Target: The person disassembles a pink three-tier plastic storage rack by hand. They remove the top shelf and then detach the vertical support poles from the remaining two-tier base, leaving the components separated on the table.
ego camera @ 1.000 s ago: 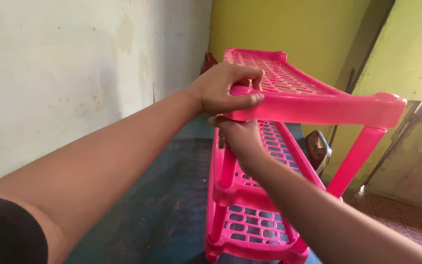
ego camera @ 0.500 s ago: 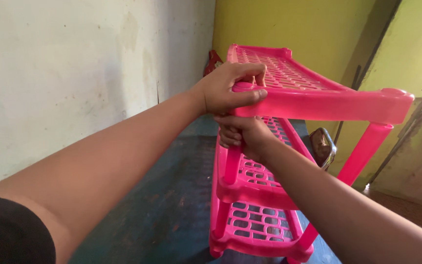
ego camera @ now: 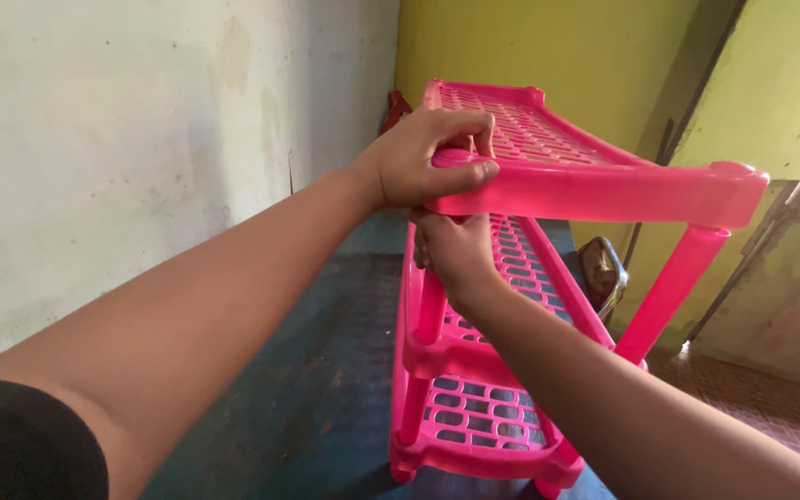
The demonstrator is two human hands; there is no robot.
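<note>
left hand clamps the pink rack's top corner, right hand wraps the post beneath — light, stiff, slightly flexing plastic.

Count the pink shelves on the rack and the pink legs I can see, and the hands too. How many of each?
Pink shelves on the rack: 3, the top one, the middle one and the bottom one.
Pink legs in plain view: 2, at the near left and near right.
Hands: 2, the left hand and the right hand.
Total: 7.
</note>
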